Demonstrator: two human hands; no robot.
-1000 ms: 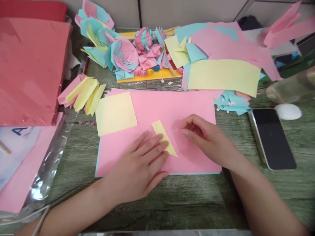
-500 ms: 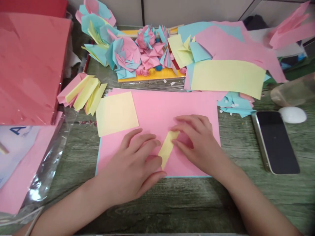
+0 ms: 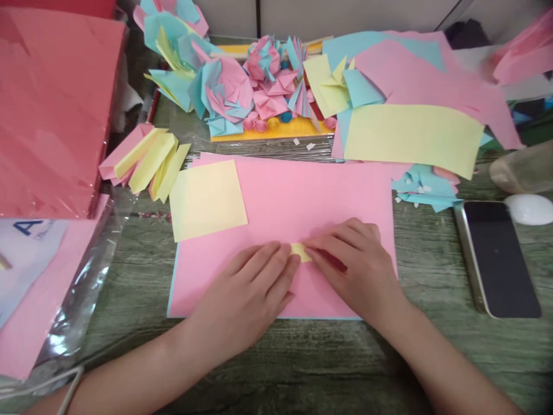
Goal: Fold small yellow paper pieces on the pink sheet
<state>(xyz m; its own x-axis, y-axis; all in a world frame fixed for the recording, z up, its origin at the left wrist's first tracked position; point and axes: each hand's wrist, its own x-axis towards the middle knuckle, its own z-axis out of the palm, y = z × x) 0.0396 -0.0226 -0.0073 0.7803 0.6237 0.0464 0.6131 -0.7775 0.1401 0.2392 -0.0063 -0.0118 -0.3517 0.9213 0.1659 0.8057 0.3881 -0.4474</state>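
Yellow strip [image 3: 298, 251] mostly hidden by L hand [image 3: 253, 288] & R hand [image 3: 358, 268].

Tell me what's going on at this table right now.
A person's left hand covers one end of a small yellow paper strip, and the right hand's fingertips are at its other end, over a pink sheet. A larger yellow sheet overlaps the pink one's left edge. Folded paper pieces are heaped beyond.
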